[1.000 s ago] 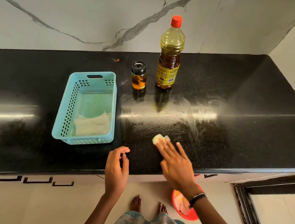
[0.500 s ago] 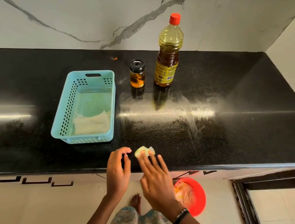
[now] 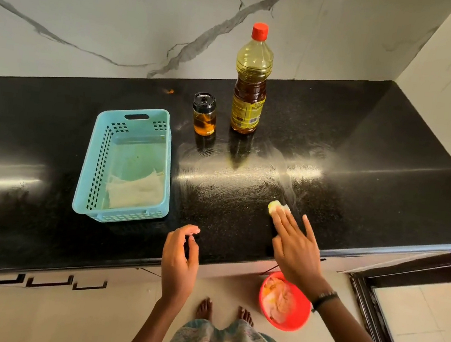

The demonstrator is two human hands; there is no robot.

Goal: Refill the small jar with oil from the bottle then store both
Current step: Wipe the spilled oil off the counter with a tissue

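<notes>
A tall oil bottle (image 3: 250, 89) with a red cap stands upright at the back of the black counter (image 3: 374, 165). Just left of it stands the small jar (image 3: 204, 114) with a black lid and amber oil inside. My right hand (image 3: 294, 243) lies flat near the counter's front edge, its fingertips pressing a small pale yellow-white wad (image 3: 275, 205) onto the surface. My left hand (image 3: 180, 258) hovers loosely curled at the counter's front edge and holds nothing. Both hands are well in front of the bottle and jar.
A light blue perforated basket (image 3: 88, 177) with a sheet of paper inside sits on the counter's left half. Wipe smears shine across the counter in front of the bottle. A red bowl (image 3: 297, 317) with crumpled scraps sits on the floor by my feet. White marble walls stand behind and right.
My right hand swept the wad left toward my left hand, then back right and farther onto the counter. The left hand stayed in place. Bottle, jar and basket did not move.
</notes>
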